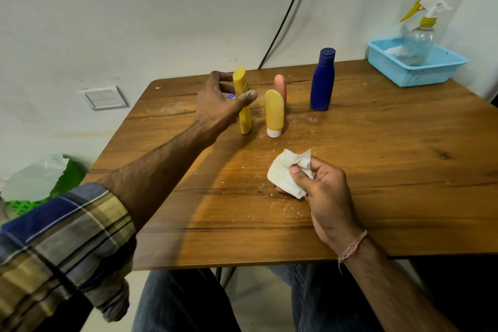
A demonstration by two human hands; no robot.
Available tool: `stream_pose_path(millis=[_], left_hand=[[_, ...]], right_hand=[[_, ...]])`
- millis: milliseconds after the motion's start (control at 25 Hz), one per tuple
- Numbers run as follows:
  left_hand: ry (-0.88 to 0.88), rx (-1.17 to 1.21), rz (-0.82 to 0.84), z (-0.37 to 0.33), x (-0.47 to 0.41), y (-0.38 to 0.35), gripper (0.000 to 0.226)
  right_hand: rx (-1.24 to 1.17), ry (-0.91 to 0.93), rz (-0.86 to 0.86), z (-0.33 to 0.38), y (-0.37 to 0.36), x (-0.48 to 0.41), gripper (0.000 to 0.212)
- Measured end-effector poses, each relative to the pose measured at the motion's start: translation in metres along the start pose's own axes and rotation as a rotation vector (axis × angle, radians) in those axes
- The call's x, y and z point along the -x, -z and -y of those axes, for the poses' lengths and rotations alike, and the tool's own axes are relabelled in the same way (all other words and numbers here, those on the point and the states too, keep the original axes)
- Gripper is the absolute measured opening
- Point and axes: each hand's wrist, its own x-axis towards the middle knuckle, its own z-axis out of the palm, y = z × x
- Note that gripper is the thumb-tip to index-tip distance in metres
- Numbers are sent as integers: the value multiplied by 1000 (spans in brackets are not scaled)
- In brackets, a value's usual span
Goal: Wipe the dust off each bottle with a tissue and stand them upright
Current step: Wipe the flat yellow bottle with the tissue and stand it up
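Wooden table (377, 170), centre. Blue basket (420, 73), upper right (sprayer (423, 38) standing inside). Wall switch (103, 97), left. Black cable (285, 16), top centre.

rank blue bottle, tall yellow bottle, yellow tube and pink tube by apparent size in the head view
1. blue bottle, widest
2. tall yellow bottle, similar height but slimmer, partly behind the left hand
3. yellow tube
4. pink tube, mostly hidden, so unsure

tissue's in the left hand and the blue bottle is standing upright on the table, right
Not quite. The head view shows the tissue in the right hand; the left hand is up by a yellow bottle. The blue bottle does stand upright on the table.
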Motion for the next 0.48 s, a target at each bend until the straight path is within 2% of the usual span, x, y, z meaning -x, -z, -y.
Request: stream_pose_path(millis=[120,200,280,400,480], left_hand=[[30,137,-35,11,3,2,59],[113,120,-155,24,2,1,52],[246,6,-233,43,-4,0,47],[393,-267,-134,64,-18,-5,62],[419,-438,-68,71,-27,-12,78]], right_hand=[[7,8,3,0,1,0,27],[15,12,4,0,1,0,25],[20,13,4,-1,1,0,25],[47,23,7,-1,0,-1,22],[65,33,7,-1,0,0,23]])
